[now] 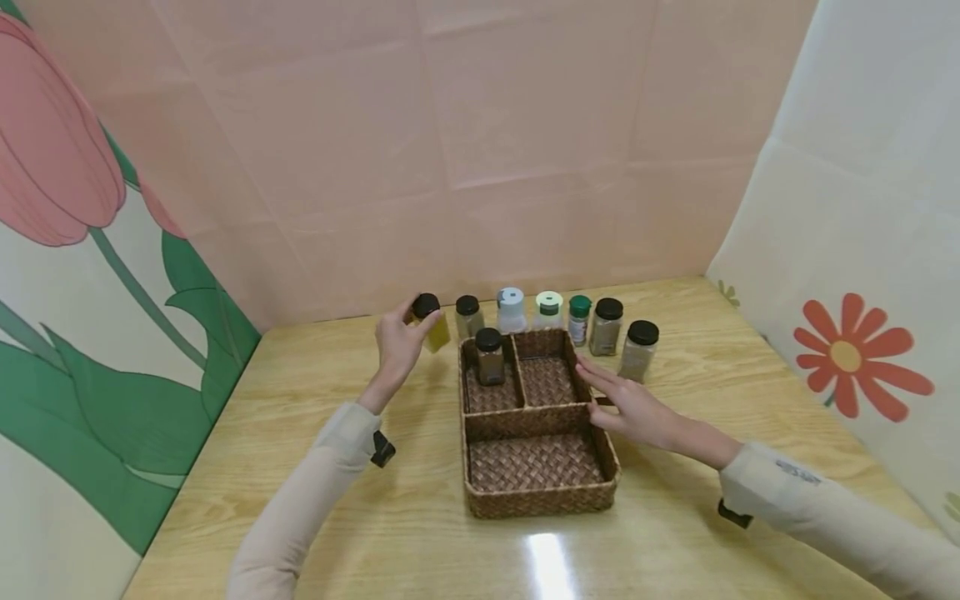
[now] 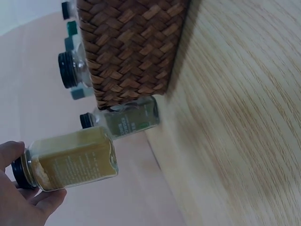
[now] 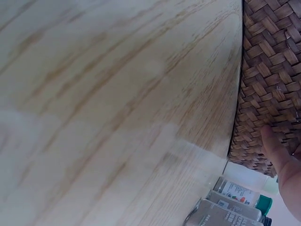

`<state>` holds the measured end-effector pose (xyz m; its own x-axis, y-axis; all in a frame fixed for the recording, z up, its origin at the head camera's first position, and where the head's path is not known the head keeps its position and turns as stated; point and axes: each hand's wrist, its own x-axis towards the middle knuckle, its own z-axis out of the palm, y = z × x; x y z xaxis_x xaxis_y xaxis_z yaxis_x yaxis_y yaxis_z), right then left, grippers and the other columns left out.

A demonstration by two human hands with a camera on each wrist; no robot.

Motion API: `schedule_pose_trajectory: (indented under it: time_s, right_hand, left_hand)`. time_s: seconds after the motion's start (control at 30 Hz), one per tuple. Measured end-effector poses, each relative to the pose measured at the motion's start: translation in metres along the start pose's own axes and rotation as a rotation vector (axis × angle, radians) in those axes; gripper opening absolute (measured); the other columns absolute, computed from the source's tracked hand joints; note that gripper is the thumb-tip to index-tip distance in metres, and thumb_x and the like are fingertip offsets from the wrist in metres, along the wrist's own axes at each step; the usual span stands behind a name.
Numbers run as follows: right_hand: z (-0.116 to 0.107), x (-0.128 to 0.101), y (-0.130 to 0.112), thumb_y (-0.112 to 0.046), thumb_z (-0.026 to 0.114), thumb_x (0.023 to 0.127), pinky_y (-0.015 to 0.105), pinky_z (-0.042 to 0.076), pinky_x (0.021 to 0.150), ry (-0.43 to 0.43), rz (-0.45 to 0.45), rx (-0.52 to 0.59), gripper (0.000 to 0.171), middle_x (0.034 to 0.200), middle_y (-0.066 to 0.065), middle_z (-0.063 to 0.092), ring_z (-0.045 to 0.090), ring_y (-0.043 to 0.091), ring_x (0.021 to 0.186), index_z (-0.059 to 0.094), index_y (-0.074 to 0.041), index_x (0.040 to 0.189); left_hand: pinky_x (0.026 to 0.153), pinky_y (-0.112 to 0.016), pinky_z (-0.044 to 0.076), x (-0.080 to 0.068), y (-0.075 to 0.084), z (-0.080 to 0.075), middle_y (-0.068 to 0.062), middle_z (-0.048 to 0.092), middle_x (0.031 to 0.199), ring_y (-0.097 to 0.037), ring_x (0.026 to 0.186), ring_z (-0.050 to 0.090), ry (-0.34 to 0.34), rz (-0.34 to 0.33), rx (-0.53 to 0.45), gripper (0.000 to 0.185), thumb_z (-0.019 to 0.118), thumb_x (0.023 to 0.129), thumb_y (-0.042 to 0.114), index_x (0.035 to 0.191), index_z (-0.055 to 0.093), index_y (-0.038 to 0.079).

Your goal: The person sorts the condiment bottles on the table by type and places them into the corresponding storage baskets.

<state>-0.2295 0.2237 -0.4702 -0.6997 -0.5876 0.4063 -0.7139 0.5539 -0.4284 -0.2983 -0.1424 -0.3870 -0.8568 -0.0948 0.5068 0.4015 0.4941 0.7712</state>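
Yellow spice jar [image 1: 432, 327]: clear glass with black cap and yellow powder, tilted, lifted off the table near its back edge, just left of the basket.
Wicker basket [image 1: 537, 492]: brown woven tray with three compartments, mid-table; its back-left compartment holds one upright black-capped jar.

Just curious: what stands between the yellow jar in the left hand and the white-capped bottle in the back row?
One black-lidded jar stands between the yellow jar and the white-capped bottle, seen in the head view.
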Motion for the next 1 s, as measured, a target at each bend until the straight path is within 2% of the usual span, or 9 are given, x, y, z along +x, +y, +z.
schedule_pose_trajectory:
  time_s: [0.1, 0.2, 0.33, 0.47, 0.57, 0.7, 0.73, 1.0]
  right_hand:
    - [0.000, 0.000, 0.000, -0.003, 0.060, 0.089, 0.022, 0.045, 0.053, 0.002, -0.004, 0.002, 0.062, 0.151, 0.032, 0.032, 0.051, -0.001, 0.055, 0.038, 0.013, 0.145]
    - [0.001, 0.000, 0.000, -0.002, 0.060, 0.089, 0.023, 0.048, 0.056, 0.012, -0.014, 0.001, 0.061, 0.151, 0.033, 0.032, 0.056, 0.001, 0.061, 0.039, 0.013, 0.144]
    - [0.001, 0.000, 0.001, -0.002, 0.060, 0.089, 0.025, 0.052, 0.059, 0.011, -0.017, -0.003, 0.061, 0.151, 0.032, 0.033, 0.062, 0.006, 0.067, 0.039, 0.014, 0.144]
    - [0.002, 0.000, 0.003, -0.002, 0.060, 0.089, 0.027, 0.054, 0.063, 0.012, -0.020, -0.004, 0.061, 0.151, 0.032, 0.033, 0.065, 0.008, 0.072, 0.039, 0.014, 0.144]
    - [0.001, 0.000, 0.003, -0.002, 0.060, 0.089, 0.025, 0.051, 0.059, 0.019, -0.024, -0.007, 0.060, 0.151, 0.032, 0.033, 0.057, 0.001, 0.059, 0.040, 0.014, 0.144]
    - [0.001, 0.000, 0.004, -0.002, 0.059, 0.089, 0.021, 0.040, 0.050, 0.014, -0.017, -0.008, 0.061, 0.151, 0.032, 0.033, 0.031, -0.006, 0.043, 0.039, 0.014, 0.144]
    - [0.001, 0.000, 0.004, -0.003, 0.059, 0.089, 0.020, 0.039, 0.048, 0.011, -0.013, -0.006, 0.061, 0.151, 0.032, 0.033, 0.028, -0.007, 0.043, 0.039, 0.013, 0.145]
    - [0.002, -0.001, 0.004, -0.004, 0.060, 0.089, 0.019, 0.035, 0.042, -0.002, 0.011, 0.005, 0.063, 0.153, 0.030, 0.031, 0.024, -0.008, 0.043, 0.038, 0.012, 0.146]
  left_hand:
    - [0.059, -0.023, 0.040, -0.002, 0.003, -0.002, -0.022, 0.071, 0.106, -0.032, 0.087, 0.070, -0.004, -0.007, -0.029, 0.052, 0.079, 0.086, 0.016, 0.132, 0.062, -0.002]
    - [0.060, -0.024, 0.042, -0.003, 0.005, -0.003, -0.021, 0.071, 0.107, -0.032, 0.089, 0.071, -0.010, 0.001, -0.031, 0.051, 0.078, 0.086, 0.015, 0.132, 0.062, -0.002]
    - [0.070, -0.030, 0.050, -0.005, 0.008, -0.005, -0.021, 0.070, 0.111, -0.032, 0.095, 0.070, -0.018, 0.022, -0.025, 0.050, 0.078, 0.086, 0.014, 0.131, 0.062, -0.001]
    - [0.081, -0.043, 0.055, -0.006, 0.010, -0.007, -0.021, 0.069, 0.114, -0.033, 0.098, 0.070, -0.021, 0.042, -0.028, 0.051, 0.079, 0.086, 0.014, 0.132, 0.062, -0.001]
    - [0.085, -0.047, 0.054, -0.006, 0.011, -0.008, -0.021, 0.068, 0.117, -0.033, 0.099, 0.069, -0.027, 0.057, -0.040, 0.052, 0.078, 0.087, 0.015, 0.133, 0.061, -0.001]
    - [0.088, -0.049, 0.053, -0.007, 0.013, -0.009, -0.021, 0.067, 0.118, -0.033, 0.099, 0.069, -0.039, 0.068, -0.068, 0.052, 0.077, 0.087, 0.012, 0.134, 0.060, -0.001]
    - [0.088, -0.050, 0.052, -0.008, 0.014, -0.009, -0.021, 0.068, 0.117, -0.033, 0.099, 0.069, -0.041, 0.066, -0.074, 0.052, 0.077, 0.087, 0.012, 0.134, 0.060, -0.001]
    - [0.091, -0.047, 0.052, -0.012, 0.024, -0.009, -0.020, 0.068, 0.118, -0.032, 0.099, 0.070, -0.059, 0.057, -0.126, 0.052, 0.078, 0.087, 0.011, 0.134, 0.060, -0.002]
